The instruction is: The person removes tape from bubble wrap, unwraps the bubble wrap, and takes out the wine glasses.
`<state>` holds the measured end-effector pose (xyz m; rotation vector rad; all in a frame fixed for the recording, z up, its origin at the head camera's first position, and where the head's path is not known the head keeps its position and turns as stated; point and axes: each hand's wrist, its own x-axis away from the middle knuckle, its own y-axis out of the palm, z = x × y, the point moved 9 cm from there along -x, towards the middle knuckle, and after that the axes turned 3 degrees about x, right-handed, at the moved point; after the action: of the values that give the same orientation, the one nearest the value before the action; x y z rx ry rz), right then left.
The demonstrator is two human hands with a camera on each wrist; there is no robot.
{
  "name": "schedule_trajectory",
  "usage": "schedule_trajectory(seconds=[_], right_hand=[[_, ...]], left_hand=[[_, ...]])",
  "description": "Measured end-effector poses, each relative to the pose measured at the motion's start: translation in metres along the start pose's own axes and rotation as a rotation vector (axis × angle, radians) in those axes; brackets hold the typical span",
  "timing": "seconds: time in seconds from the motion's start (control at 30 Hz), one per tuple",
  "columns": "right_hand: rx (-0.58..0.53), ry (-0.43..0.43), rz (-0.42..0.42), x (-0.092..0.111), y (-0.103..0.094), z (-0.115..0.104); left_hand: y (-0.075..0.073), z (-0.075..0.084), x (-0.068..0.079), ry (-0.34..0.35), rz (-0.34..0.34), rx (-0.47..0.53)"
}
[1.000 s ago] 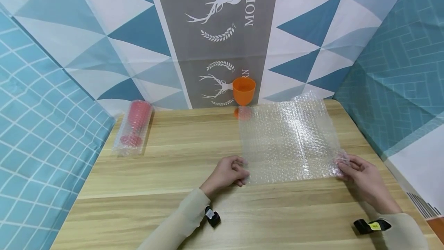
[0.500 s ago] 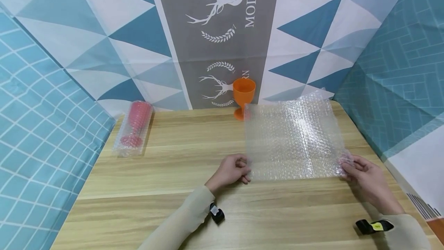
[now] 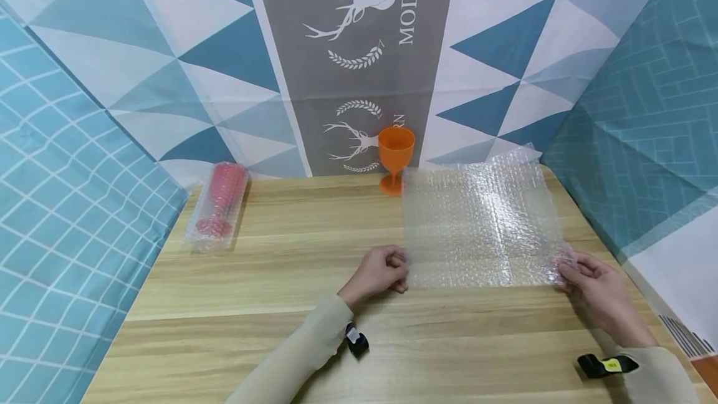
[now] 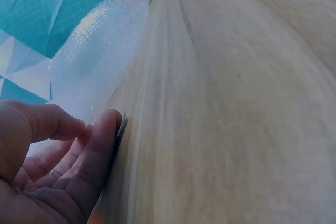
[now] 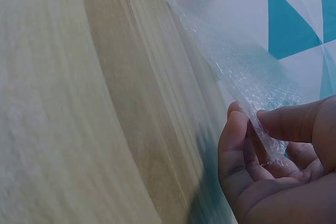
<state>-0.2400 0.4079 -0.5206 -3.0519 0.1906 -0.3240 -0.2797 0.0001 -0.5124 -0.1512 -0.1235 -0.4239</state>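
While both hands have hold of it, the bubble wrap sheet (image 3: 477, 229) spreads over the right part of the table (image 3: 269, 292), its near edge drawn fairly straight between them. The left hand (image 3: 378, 273) has its grip nearly closed, thumb and fingertips meeting at the near left corner; the right hand (image 3: 600, 292) pinches the near right corner, where the right wrist view shows the plastic bunched between thumb and fingers. The sheet should be very light and limp, springy from its air cells and rather slick, so it will probably fold or drift if held at one point only. The two near corners are a sensible place to take it, with a light pinch to spare the bubbles. Just beside its far left corner stands an upright orange goblet (image 3: 396, 151), likely light and stiff, best taken by the stem or cup; whether the sheet touches it I cannot tell. Well apart, at the far left, lies a wrapped red goblet (image 3: 221, 198).
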Motion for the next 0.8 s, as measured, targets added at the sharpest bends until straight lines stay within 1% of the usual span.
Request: schedule_trajectory(seconds=[0.1, 0.27, 0.43, 0.5, 0.67, 0.8], right_hand=[[0.031, 0.006, 0.01, -0.001, -0.002, 0.0], [0.045, -0.008, 0.014, -0.004, -0.004, -0.002], [0.157, -0.011, 0.028, -0.007, -0.007, -0.004], [0.147, -0.016, 0.027, -0.008, -0.007, -0.005], [0.027, -0.025, 0.023, -0.009, -0.007, -0.006], [0.008, -0.03, 0.028, -0.01, -0.007, -0.006]], left_hand=[[0.0, 0.001, -0.003, -0.002, 0.009, -0.014], [0.0, 0.0, -0.009, 0.001, 0.02, -0.035], [0.001, 0.001, -0.014, -0.003, 0.018, -0.052], [0.001, 0.002, -0.016, -0.001, 0.023, -0.063], [0.003, 0.006, -0.02, 0.004, 0.037, -0.056], [0.006, 0.006, -0.024, -0.008, 0.041, -0.06]])
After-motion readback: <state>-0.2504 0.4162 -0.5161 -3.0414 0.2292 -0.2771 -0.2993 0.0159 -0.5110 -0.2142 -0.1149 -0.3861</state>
